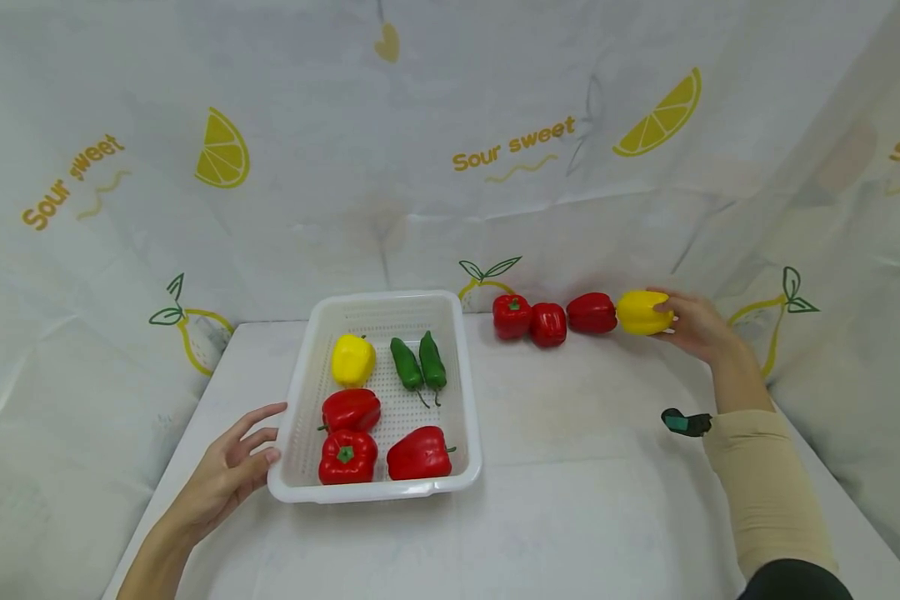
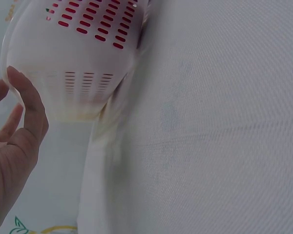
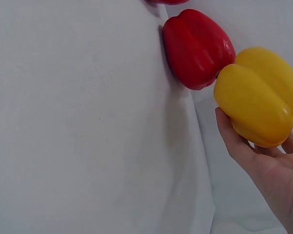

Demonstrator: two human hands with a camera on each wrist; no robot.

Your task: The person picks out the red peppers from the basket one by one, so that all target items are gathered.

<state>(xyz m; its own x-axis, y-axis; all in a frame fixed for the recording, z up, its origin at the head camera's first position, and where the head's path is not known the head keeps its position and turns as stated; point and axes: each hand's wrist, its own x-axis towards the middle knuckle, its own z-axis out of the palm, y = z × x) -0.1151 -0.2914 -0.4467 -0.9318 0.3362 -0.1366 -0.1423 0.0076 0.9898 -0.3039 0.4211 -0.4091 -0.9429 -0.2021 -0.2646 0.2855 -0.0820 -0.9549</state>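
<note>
Head view shows the white table [image 1: 585, 500] in front of me, and on it the white perforated basket [image 1: 461, 379] with three red peppers, a yellow one and two green chillies inside. My left hand [image 1: 228, 475] rests against its near left corner, fingers straight and slightly apart, gripping nothing. Far right, by the backdrop, a row of three red peppers [image 1: 547, 321] ends in the yellow bell pepper [image 1: 641, 312]. It is glossy, plump and lobed with deep creases, lying on its side just against the last red pepper [image 3: 198, 48]. My right hand [image 1: 693, 325] cups it, fingers curled round its far end.
</note>
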